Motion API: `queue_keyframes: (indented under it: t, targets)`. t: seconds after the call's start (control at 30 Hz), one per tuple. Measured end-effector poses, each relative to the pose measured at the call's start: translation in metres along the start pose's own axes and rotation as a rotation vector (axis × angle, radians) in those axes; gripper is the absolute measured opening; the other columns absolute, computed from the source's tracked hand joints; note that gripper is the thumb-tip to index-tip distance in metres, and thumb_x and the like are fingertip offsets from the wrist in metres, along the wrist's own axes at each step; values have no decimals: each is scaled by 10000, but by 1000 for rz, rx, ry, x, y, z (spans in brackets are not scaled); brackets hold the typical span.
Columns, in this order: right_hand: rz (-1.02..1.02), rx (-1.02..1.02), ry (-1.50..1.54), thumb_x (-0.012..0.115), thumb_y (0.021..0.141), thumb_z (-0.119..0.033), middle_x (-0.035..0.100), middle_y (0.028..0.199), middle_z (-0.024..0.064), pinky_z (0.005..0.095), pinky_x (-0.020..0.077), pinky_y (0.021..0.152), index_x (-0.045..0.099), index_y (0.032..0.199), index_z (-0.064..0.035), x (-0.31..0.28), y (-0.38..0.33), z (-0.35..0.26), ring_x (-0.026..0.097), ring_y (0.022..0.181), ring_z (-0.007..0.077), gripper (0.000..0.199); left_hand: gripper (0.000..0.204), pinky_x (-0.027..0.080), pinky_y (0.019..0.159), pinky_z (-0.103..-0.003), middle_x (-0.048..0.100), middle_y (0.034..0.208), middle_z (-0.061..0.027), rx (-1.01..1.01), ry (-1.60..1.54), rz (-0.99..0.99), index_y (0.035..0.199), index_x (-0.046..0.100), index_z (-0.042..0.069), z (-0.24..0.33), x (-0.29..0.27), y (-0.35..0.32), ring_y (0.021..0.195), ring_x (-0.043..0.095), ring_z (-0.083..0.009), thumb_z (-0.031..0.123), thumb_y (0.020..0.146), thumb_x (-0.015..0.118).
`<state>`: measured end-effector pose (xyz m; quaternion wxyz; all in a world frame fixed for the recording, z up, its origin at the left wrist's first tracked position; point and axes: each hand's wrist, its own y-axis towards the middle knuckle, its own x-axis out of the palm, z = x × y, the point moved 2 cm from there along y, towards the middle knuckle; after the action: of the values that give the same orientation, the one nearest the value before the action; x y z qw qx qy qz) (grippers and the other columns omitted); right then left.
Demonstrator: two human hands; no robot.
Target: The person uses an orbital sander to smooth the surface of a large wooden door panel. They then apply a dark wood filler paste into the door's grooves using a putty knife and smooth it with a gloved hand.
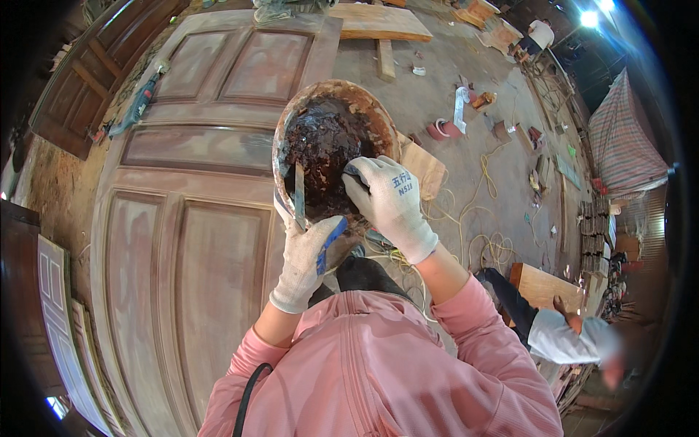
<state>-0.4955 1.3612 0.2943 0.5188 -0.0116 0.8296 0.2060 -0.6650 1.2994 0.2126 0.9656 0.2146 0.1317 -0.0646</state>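
Evidently the left hand [302,251], in a white knit glove with blue coating, curls around the near rim of a round, crusted bowl [378,113] of glossy dark-brown paste [328,138], over the right edge of the brown panelled wooden door [218,247]. The white-gloved right hand [389,197] dips bent fingers into it; whether they pinch anything, I can't tell. A slackening left grip could spill paste doorward. The bowl's mouth faces upward; its flat metal strip [299,193] runs roughly lengthwise with the door.
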Motion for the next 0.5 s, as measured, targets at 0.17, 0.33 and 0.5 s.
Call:
queue_keyframes:
  t: [0.17, 0.33, 0.5]
  targets:
    - [-23, 25, 38, 708, 892, -189, 691, 809, 121, 439, 534, 695, 657, 912, -78, 2, 2, -4, 686, 816, 333, 123, 237, 533, 869, -323, 731, 1057, -118, -145, -201, 21, 1161, 709, -9, -10, 7, -4, 950, 671, -177, 65, 960, 606]
    - [35, 135, 139, 682, 913, -209, 680, 758, 138, 465, 534, 657, 628, 880, -79, 10, -3, 1, 692, 755, 359, 144, 273, 534, 902, -322, 697, 1118, -111, -392, -781, 200, 1206, 650, -24, 9, 27, 2, 1007, 656, -171, 20, 936, 652]
    - [56, 167, 216, 675, 916, -208, 673, 736, 152, 465, 528, 649, 621, 851, -70, 18, -2, 11, 686, 730, 379, 161, 412, 567, 907, -313, 653, 1171, -103, -318, -748, 166, 1300, 539, -49, 2, 38, 7, 1013, 666, -162, 56, 940, 708]
